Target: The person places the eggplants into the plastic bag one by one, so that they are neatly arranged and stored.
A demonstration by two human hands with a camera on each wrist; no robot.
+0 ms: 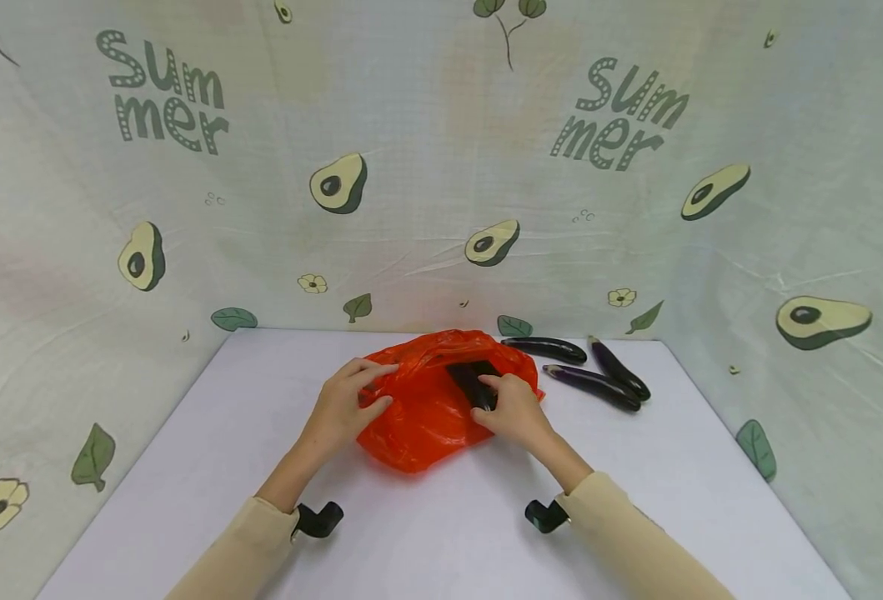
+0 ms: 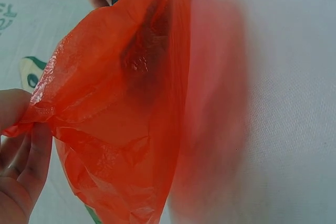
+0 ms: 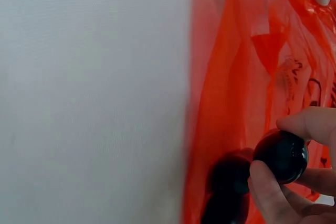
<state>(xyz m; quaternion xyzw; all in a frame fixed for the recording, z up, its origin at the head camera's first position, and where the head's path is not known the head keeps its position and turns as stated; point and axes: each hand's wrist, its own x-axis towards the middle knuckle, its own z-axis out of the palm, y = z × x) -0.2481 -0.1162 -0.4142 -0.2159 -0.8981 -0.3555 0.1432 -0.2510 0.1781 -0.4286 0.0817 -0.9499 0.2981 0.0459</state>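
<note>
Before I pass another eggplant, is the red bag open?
The red bag is open: the left hand pinches its rim, and eggplants show inside.

The bench (image 1: pixel 253 408) has a plain white top with a faint weave; a red bag (image 1: pixel 422 421) of thin plastic rests around the middle of its far half, casting a reddish tint on the white beside it. To the bag's right lie three dark, glossy eggplants; a back eggplant (image 1: pixel 546 349) lies near the far edge; a slanting eggplant (image 1: pixel 621 369) and a front eggplant (image 1: pixel 591 387) converge at their rounded ends.
</note>
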